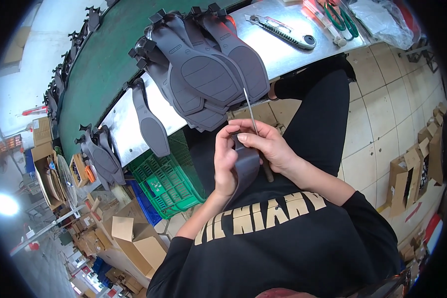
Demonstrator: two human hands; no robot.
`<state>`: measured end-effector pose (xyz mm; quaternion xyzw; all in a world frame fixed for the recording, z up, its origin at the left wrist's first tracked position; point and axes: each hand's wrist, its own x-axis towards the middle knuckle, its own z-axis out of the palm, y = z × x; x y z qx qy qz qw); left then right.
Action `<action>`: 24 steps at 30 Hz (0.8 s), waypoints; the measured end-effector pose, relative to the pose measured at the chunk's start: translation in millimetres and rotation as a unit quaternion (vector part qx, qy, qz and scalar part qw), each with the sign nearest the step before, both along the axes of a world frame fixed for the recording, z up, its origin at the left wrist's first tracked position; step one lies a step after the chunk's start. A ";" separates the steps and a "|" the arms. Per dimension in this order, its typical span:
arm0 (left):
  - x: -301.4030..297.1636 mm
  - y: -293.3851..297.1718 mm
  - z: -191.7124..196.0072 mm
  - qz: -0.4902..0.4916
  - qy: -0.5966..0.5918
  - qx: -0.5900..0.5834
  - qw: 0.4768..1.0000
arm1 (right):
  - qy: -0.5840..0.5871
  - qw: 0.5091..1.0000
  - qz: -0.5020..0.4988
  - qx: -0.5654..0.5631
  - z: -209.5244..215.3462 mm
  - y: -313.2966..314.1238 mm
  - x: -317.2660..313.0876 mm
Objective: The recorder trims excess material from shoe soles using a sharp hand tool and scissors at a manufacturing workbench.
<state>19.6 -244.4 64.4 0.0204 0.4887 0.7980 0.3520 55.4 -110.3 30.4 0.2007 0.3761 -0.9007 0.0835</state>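
- A grey rubber sole piece (pixel 247 166) is held in front of the person's chest, above the lap, between both hands.
- The left hand (pixel 225 164) is closed around the left edge of this piece, thumb pressed on its face.
- The right hand (pixel 265 144) pinches a thin metal blade (pixel 251 111) between thumb and fingers; the blade points up and away, and its lower end meets the top edge of the piece.
- My judgement: the piece in the hands is being worked along its edge and is not finished.
- Just beyond the hands, a stack of similar grey pieces (pixel 203 74) lies on the edge of the steel worktable (pixel 278 54). I cannot tell if these are done or waiting.
- One single grey piece (pixel 149 121) lies apart to the left of the stack, and more of them (pixel 102 159) hang further left.
- On the table there are also a utility knife (pixel 283 32) and green-handled scissors (pixel 340 17).
- Under the table stands a green plastic crate (pixel 171 186).
- Behind the table runs a green conveyor belt (pixel 102 64).
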 end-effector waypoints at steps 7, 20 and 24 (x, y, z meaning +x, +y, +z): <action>-7.5 -8.6 1.4 0.014 0.072 -0.136 0.988 | -0.030 0.999 0.014 -0.012 9.5 -4.2 3.3; -8.9 -11.4 1.2 0.041 0.033 -0.111 0.992 | -0.028 0.999 0.008 0.017 12.1 -9.5 1.5; -10.5 -13.0 2.3 0.039 0.011 -0.113 0.993 | -0.016 0.999 0.012 0.035 14.6 -9.8 1.6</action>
